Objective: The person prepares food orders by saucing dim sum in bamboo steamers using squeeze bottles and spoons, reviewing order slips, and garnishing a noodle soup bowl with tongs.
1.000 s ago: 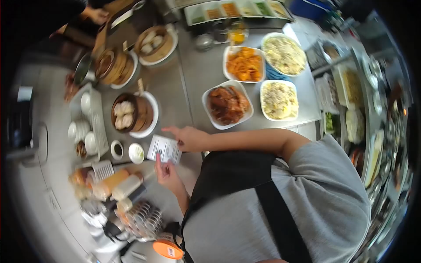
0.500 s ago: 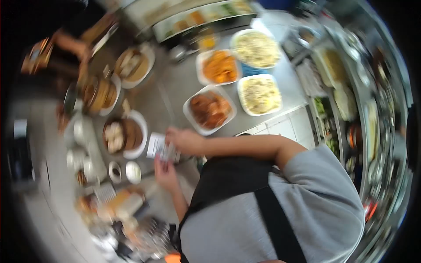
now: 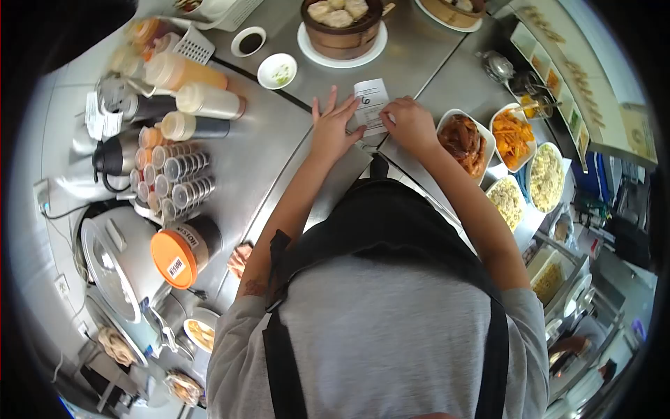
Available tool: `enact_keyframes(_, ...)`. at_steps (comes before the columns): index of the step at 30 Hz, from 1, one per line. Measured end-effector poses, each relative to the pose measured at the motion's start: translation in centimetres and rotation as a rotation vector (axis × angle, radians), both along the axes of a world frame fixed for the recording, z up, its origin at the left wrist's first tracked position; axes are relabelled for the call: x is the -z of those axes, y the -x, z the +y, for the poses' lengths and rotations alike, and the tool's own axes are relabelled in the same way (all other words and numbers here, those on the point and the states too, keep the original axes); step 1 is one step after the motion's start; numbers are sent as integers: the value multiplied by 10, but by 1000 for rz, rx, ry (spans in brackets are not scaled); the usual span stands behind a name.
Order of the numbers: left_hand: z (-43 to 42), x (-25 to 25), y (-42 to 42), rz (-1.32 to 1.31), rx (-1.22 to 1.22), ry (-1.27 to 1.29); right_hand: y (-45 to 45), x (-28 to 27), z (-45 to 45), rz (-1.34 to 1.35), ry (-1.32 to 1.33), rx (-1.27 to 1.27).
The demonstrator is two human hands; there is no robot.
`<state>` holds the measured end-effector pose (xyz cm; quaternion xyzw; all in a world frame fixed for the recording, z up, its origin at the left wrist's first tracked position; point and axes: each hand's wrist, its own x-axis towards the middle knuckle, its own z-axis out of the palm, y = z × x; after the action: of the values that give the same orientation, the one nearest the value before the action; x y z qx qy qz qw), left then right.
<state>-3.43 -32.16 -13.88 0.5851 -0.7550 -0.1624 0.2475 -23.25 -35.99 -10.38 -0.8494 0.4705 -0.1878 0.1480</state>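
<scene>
Your left hand [image 3: 335, 127] spread open beside the paper slip [image 3: 371, 105]; your right hand [image 3: 410, 124], earlier pointing, had curled at its right edge. Neither's hold was clear.

Dumplings [image 3: 338, 12] in steamer [image 3: 342, 42] on plate [image 3: 342, 63], paper slip [image 3: 371, 106] before it, bottles [image 3: 204, 100] at left, meat [image 3: 463, 142] in bowl [image 3: 490, 145] at right
</scene>
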Motion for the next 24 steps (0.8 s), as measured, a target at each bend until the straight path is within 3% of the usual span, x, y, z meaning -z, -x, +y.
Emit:
enact_keyframes(17,2,3,-6,22,5,-94,-33,10,-16,-80,144,-271)
enact_keyframes(24,2,-4,-4,32,1,-124,-6,1,-24,33,63,-173)
